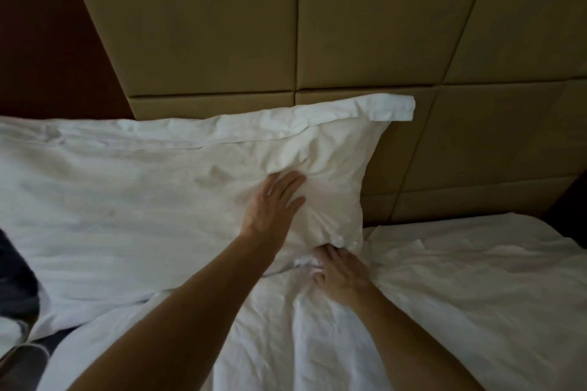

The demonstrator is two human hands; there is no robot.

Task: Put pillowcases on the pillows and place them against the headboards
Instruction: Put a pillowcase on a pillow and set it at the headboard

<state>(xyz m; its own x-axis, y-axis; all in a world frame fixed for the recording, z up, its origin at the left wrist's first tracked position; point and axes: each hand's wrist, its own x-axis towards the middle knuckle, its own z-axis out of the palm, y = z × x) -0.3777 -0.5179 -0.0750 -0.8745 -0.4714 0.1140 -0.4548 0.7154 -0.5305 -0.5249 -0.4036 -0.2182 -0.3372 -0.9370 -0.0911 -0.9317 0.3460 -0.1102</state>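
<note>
Left hand (272, 207): arm reaching forward, palm flat, fingers spread open, pressing the face of the pillow (178, 181). Right hand (337, 270): fingers curled, pinching the pillowcase's bunched lower corner. Pillow: white, inside its case, leaning against the tan panelled headboard (365, 28) on a rumpled white sheet (460, 279). No legible writing

Bed (444, 311) covered in wrinkled white sheet, fills lower frame from 3 to 9 o'clock. White-cased pillow (158, 200) lies on it toward 10 o'clock, top edge leaning on tan padded headboard (349, 25) at 12 o'clock. Flat case flange sticks out at pillow's upper right corner. Dark fabric (16, 279) on bed edge at 8 o'clock.
</note>
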